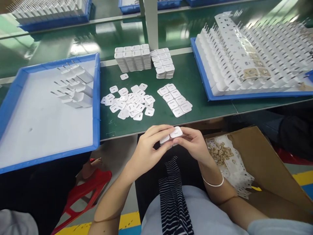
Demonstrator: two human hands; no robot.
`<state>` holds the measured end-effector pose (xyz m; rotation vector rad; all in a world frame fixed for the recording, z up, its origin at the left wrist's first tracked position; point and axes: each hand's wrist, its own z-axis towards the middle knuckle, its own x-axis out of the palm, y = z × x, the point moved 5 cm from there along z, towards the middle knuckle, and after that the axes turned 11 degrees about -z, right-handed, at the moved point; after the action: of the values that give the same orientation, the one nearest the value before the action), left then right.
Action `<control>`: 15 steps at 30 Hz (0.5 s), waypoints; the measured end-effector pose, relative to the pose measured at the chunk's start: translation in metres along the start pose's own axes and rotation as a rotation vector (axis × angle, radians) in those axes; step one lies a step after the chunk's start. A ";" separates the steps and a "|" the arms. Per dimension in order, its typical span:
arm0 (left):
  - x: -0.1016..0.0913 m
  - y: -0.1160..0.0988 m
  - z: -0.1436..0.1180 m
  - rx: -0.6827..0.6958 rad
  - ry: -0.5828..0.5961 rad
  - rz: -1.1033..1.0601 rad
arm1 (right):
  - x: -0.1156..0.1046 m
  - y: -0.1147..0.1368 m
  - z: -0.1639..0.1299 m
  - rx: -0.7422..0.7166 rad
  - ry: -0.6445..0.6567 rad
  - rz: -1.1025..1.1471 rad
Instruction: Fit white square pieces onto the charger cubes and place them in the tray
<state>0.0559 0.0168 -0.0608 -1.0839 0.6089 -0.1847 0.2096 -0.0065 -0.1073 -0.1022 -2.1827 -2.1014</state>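
Note:
Just in front of the bench edge, my left hand [148, 148] and my right hand [194, 142] come together, fingers closed around small white rounded-square plates [176, 132]. Two of them show side by side between my fingertips; how many lie beneath is hidden. On the green bench beyond lies a loose heap of similar white plates [132, 101], each with a small dark slot or print. To its right, more plates are laid in a two-wide block [174, 99]. Taller neat stacks [133, 58] rise behind, beside a lower, uneven stack [163, 63].
A blue-rimmed tray [97, 98] at left holds several white plug housings [79, 88] with metal pins up. Another blue tray [227, 97] at right is packed with housings, a punched sheet [241, 45] on top. Below right stands a cardboard box [266, 163] with scraps; a red stool [95, 186] is lower left.

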 end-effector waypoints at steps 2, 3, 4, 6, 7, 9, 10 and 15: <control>-0.002 0.000 -0.001 0.005 0.007 -0.004 | 0.002 0.001 -0.001 0.007 0.022 -0.004; -0.002 0.000 -0.001 0.017 0.008 0.014 | 0.002 0.001 -0.001 0.010 0.026 -0.002; -0.002 -0.001 -0.002 0.030 0.011 0.040 | 0.003 0.001 0.000 0.011 0.022 0.000; -0.002 -0.002 -0.002 0.056 0.025 0.088 | 0.002 -0.001 0.000 0.018 -0.008 -0.006; -0.002 -0.003 -0.002 0.060 0.035 0.099 | 0.002 -0.003 0.001 0.025 -0.025 -0.013; -0.001 -0.004 -0.002 0.036 0.056 0.088 | 0.002 -0.006 0.000 0.034 -0.036 -0.030; -0.001 -0.004 -0.001 0.019 0.060 0.073 | 0.002 -0.006 0.000 0.031 -0.036 -0.039; -0.001 -0.001 -0.001 -0.047 0.007 -0.013 | 0.000 -0.005 -0.003 -0.037 -0.104 -0.091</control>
<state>0.0550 0.0158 -0.0601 -1.1327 0.6152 -0.1859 0.2090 -0.0096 -0.1117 -0.1195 -2.2479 -2.2336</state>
